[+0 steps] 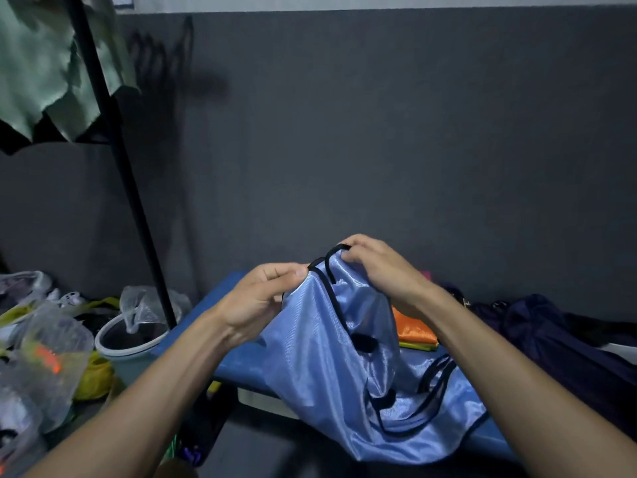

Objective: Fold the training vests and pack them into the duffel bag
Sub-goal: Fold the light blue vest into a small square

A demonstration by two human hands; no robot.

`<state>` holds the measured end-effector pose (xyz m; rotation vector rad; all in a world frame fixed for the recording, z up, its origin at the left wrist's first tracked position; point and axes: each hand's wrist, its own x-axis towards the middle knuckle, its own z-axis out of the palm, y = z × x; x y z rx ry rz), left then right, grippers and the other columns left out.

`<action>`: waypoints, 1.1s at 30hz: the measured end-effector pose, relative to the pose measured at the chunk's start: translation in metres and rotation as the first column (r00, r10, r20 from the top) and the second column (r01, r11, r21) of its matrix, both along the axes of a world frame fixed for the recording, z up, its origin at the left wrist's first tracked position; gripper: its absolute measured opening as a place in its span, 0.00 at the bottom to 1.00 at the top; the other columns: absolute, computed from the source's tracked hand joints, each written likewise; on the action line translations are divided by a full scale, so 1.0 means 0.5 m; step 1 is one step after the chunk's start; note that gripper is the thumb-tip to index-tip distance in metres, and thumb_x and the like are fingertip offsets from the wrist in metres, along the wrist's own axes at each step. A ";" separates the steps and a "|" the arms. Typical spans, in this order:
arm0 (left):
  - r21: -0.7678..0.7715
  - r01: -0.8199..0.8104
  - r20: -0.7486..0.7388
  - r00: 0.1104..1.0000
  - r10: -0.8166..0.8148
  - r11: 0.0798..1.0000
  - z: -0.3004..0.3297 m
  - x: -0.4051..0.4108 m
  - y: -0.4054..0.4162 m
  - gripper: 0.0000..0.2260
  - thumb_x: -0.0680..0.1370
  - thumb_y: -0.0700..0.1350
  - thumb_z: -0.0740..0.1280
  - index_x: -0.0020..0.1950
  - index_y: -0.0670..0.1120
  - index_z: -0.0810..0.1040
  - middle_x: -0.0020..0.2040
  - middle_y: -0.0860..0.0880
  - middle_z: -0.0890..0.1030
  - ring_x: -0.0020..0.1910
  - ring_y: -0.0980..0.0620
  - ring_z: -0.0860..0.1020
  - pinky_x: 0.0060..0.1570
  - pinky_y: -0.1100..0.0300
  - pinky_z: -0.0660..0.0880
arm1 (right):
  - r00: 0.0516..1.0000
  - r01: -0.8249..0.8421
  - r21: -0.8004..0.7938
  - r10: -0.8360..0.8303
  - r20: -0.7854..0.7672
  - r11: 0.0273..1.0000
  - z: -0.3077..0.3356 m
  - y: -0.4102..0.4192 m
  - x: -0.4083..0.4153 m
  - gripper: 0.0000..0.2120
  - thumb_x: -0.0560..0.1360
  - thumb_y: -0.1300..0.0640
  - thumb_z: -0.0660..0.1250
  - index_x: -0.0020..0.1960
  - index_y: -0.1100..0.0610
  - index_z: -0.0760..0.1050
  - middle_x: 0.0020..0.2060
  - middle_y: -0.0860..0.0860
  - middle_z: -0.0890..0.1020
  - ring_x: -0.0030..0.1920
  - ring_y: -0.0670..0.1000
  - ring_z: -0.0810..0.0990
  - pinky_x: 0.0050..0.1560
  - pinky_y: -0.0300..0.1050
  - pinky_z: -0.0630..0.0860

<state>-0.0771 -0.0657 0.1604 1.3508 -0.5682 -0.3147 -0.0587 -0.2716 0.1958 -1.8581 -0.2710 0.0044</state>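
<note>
A light blue training vest (348,381) with black trim hangs lifted above a blue bench (210,326). My left hand (262,298) pinches the vest's top edge at one black-trimmed strap. My right hand (375,267) pinches the other strap a little higher and to the right. The vest's lower part drapes over the bench's front edge. A folded orange vest (415,327) lies on a yellow-green one (418,346) behind the blue vest. A dark navy duffel bag (551,343) lies at the right end of the bench.
A black rack pole (120,167) slants up at the left, with pale green cloth (44,63) hanging from it. A white bucket (127,343) and several plastic bags (44,360) crowd the floor at the left. A dark grey wall stands close behind the bench.
</note>
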 end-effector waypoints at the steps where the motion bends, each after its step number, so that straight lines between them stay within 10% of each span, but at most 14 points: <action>1: -0.005 -0.004 0.000 1.000 0.004 1.000 0.001 -0.003 -0.005 0.29 0.85 0.37 0.54 0.30 0.51 0.83 0.30 0.56 0.79 0.29 0.61 0.77 0.35 0.69 0.74 | 0.999 0.020 -0.011 -0.019 0.035 1.000 -0.002 0.002 0.000 0.06 0.76 0.56 0.65 0.50 0.57 0.78 0.43 0.51 0.81 0.44 0.49 0.78 0.48 0.48 0.73; 7: -0.051 -0.007 0.000 1.000 0.007 0.999 -0.006 0.001 -0.013 0.29 0.85 0.36 0.53 0.29 0.51 0.82 0.29 0.56 0.78 0.27 0.61 0.76 0.33 0.69 0.73 | 0.950 -0.060 -0.113 0.092 0.298 0.992 -0.005 0.007 -0.005 0.11 0.84 0.54 0.64 0.47 0.60 0.77 0.39 0.51 0.77 0.40 0.48 0.73 0.45 0.45 0.71; 12: -0.063 -0.008 0.064 0.998 0.012 0.998 -0.002 -0.002 -0.005 0.19 0.83 0.41 0.62 0.34 0.49 0.84 0.51 0.45 0.83 0.42 0.54 0.80 0.46 0.62 0.76 | 0.967 -0.256 0.211 0.251 0.050 0.944 0.014 -0.007 -0.018 0.11 0.83 0.60 0.64 0.43 0.59 0.78 0.32 0.49 0.80 0.31 0.44 0.76 0.34 0.35 0.72; 18: -0.080 -0.009 0.052 0.999 0.014 0.997 0.007 -0.013 -0.005 0.19 0.82 0.40 0.60 0.36 0.48 0.85 0.55 0.40 0.80 0.41 0.54 0.81 0.44 0.62 0.77 | 0.923 -0.081 -0.154 0.133 0.362 0.985 -0.011 -0.017 -0.001 0.04 0.80 0.60 0.71 0.49 0.58 0.85 0.44 0.53 0.87 0.46 0.51 0.85 0.52 0.50 0.80; 23: -0.033 -0.001 0.074 0.997 0.003 0.999 -0.010 0.009 0.005 0.14 0.81 0.44 0.66 0.55 0.33 0.81 0.69 0.29 0.74 0.61 0.35 0.78 0.64 0.44 0.74 | 0.844 0.072 -0.225 0.061 0.533 0.972 -0.019 -0.015 0.007 0.06 0.74 0.60 0.75 0.42 0.53 0.79 0.40 0.47 0.82 0.39 0.44 0.81 0.44 0.44 0.78; 28: 0.051 0.033 0.166 0.985 -0.041 0.998 0.007 0.000 0.003 0.10 0.81 0.39 0.67 0.41 0.42 0.82 0.67 0.32 0.77 0.60 0.44 0.78 0.60 0.59 0.75 | 0.929 -0.158 -0.291 0.242 0.279 0.944 0.010 -0.025 0.007 0.07 0.73 0.65 0.73 0.43 0.58 0.74 0.57 0.50 0.84 0.56 0.46 0.83 0.58 0.49 0.79; 33: 0.230 -0.002 0.279 0.958 -0.064 0.973 0.029 0.007 0.011 0.08 0.80 0.43 0.70 0.44 0.40 0.83 0.65 0.34 0.78 0.57 0.44 0.77 0.61 0.49 0.71 | 0.927 -0.290 -0.341 0.351 0.130 0.894 0.046 -0.028 0.014 0.08 0.71 0.63 0.72 0.40 0.59 0.72 0.36 0.59 0.79 0.38 0.54 0.73 0.42 0.55 0.69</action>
